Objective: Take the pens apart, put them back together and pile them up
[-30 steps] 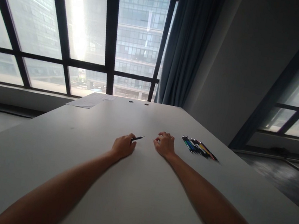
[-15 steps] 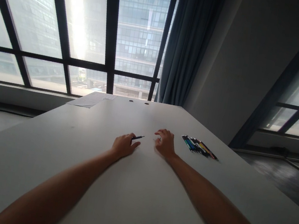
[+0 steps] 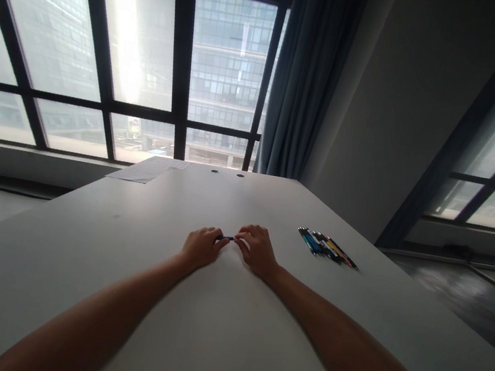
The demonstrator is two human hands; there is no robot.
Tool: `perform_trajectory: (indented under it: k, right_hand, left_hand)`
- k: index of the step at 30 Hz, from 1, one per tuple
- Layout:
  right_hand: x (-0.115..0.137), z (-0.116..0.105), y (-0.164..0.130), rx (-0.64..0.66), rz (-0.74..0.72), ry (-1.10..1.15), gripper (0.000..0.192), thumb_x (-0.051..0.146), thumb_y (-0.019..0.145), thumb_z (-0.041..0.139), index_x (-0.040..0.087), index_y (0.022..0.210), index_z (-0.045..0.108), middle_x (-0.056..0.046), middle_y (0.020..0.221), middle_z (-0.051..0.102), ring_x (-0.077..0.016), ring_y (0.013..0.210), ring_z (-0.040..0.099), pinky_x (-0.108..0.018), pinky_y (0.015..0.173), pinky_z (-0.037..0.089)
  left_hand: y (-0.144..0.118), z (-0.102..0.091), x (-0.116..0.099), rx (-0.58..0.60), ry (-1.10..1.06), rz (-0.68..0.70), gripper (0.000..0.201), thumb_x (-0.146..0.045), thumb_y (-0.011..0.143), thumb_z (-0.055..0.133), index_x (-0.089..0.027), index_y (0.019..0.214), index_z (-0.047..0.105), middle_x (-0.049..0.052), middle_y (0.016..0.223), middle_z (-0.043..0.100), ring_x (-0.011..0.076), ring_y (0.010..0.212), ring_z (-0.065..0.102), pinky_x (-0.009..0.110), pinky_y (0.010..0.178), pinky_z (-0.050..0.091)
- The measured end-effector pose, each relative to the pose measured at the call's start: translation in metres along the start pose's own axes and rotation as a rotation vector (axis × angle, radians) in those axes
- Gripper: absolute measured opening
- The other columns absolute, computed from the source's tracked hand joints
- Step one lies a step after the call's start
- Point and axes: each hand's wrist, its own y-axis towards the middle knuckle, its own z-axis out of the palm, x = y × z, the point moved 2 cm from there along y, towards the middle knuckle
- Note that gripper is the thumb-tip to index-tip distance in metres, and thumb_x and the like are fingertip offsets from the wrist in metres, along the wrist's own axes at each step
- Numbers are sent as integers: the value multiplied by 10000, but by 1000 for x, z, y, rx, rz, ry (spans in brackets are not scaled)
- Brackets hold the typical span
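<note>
- The left hand point(image 3: 201, 247) rests low on the pale grey matte worktop point(image 3: 215, 331), its fingers curled around one end of a slim black pen point(image 3: 225, 238); the worktop steadies the grip
- The right hand point(image 3: 256, 249) meets it from the other side, fingertips pinching the pen's far end, so the pen lies bridged between both hands, just above the surface
- A loose row of coloured pens point(image 3: 327, 246) lies well apart to the right, within reach; white paper sheets point(image 3: 146, 169) sit at the far edge
</note>
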Motion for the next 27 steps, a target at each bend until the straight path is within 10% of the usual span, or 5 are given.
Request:
perform_trajectory:
  k: [10,18,27]
  right_hand:
    - [-18,2,1,-61,189,28,95,121,832,547,193,809,603,-60,970,639,-204,938,539,-353,841,337]
    - [-56,0,-2,-212,462,86,77,169,792,512,204,767,576,-44,918,630,-202,898,559,-349,833,361]
    - [-38,4,-2,-171,312,146,81,166,802,524,202,785,595,-55,937,638,-205,937,561,-344,853,367]
  left_hand:
    - [1,4,5,-2,15,13,223,-279,956,442,-297,1107,604,10,1031,691,181,918,636,287,771,430]
    - [4,5,14,11,44,-240,200,-211,940,425,-225,1102,542,70,1049,671,219,954,626,336,780,449]
    - [3,-1,9,-124,-1,-111,235,-355,913,554,-234,1115,562,37,1040,662,193,945,613,296,790,444]
